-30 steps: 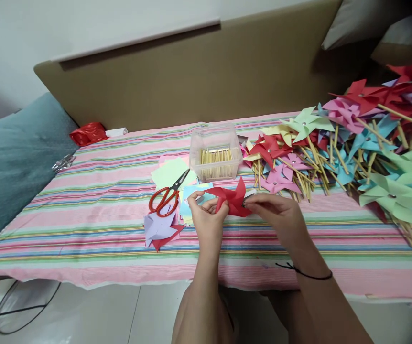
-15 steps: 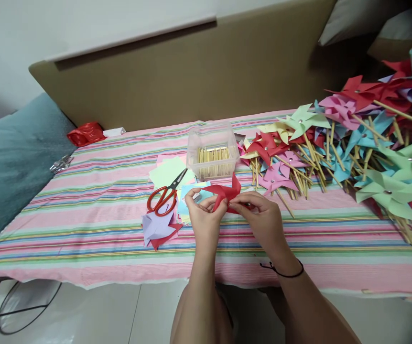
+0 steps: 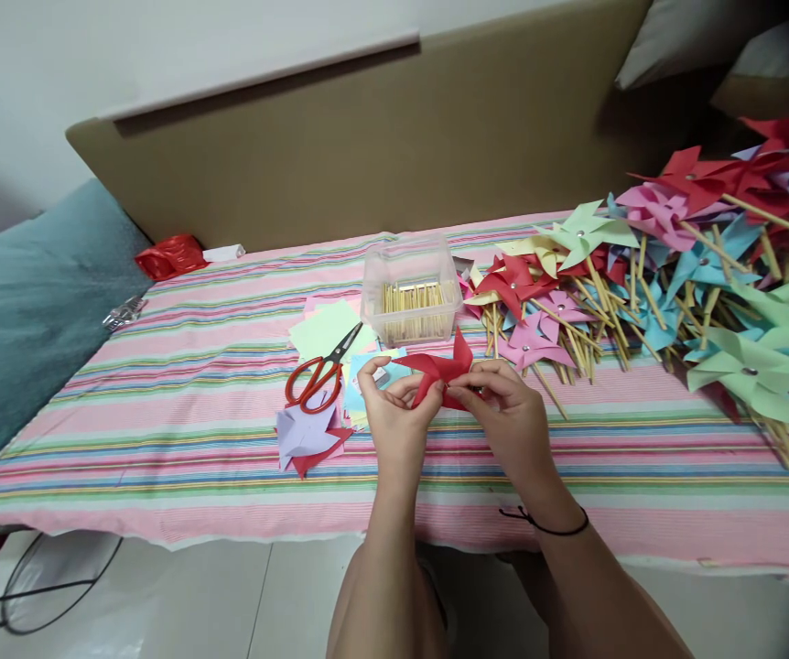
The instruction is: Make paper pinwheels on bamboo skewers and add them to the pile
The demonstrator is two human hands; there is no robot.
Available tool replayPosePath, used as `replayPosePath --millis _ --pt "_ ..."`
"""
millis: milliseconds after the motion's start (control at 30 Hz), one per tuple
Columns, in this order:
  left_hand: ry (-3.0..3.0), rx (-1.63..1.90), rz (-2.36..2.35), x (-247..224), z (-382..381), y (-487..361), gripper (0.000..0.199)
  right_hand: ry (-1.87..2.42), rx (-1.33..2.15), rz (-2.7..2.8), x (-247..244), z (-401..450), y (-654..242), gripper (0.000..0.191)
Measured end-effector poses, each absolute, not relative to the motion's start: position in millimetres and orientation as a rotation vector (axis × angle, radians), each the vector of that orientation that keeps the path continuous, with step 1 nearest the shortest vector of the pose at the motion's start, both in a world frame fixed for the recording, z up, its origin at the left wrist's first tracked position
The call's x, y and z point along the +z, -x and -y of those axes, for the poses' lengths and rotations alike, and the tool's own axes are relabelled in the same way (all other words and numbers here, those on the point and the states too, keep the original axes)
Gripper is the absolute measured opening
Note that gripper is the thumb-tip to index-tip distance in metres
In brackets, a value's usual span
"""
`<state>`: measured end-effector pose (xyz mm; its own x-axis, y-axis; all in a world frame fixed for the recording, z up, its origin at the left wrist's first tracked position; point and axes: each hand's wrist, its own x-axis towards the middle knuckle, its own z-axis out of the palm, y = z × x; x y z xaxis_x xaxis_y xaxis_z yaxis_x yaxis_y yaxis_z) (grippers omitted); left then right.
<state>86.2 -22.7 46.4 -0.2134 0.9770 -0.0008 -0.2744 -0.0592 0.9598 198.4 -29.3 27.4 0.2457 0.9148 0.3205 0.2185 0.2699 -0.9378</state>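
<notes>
A red paper pinwheel (image 3: 444,368) with folded blades is between my two hands, in front of a clear plastic box. My left hand (image 3: 398,412) pinches its lower left side, thumb near the middle. From the right, my right hand (image 3: 504,403) closes its thumb and fingers on the pinwheel near its centre; whatever small piece is between those fingertips is hidden. Red-handled scissors (image 3: 316,377) lie open on paper sheets (image 3: 329,331) left of my hands. A lilac pinwheel shape (image 3: 304,432) rests over red paper just below the scissors.
Short sticks fill part of the clear box (image 3: 408,320). Many finished pinwheels (image 3: 587,233) on sticks are heaped at the right. A red plastic bag (image 3: 171,258) and a white box (image 3: 224,253) sit at the back left, near a teal cushion (image 3: 44,302) on the striped cloth (image 3: 181,412).
The whole view has shifted slightly, moving the scene a little right in the picture. Both hands still hold the red pinwheel, whose blades have turned or opened slightly.
</notes>
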Motion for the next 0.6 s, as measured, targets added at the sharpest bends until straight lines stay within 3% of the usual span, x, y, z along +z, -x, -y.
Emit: replayPosePath --millis 600 --pt "-0.918 1.488 -1.129 46.4 22.0 -86.1 0.055 1.195 0.698 1.224 28.9 30.9 -198.0 0.005"
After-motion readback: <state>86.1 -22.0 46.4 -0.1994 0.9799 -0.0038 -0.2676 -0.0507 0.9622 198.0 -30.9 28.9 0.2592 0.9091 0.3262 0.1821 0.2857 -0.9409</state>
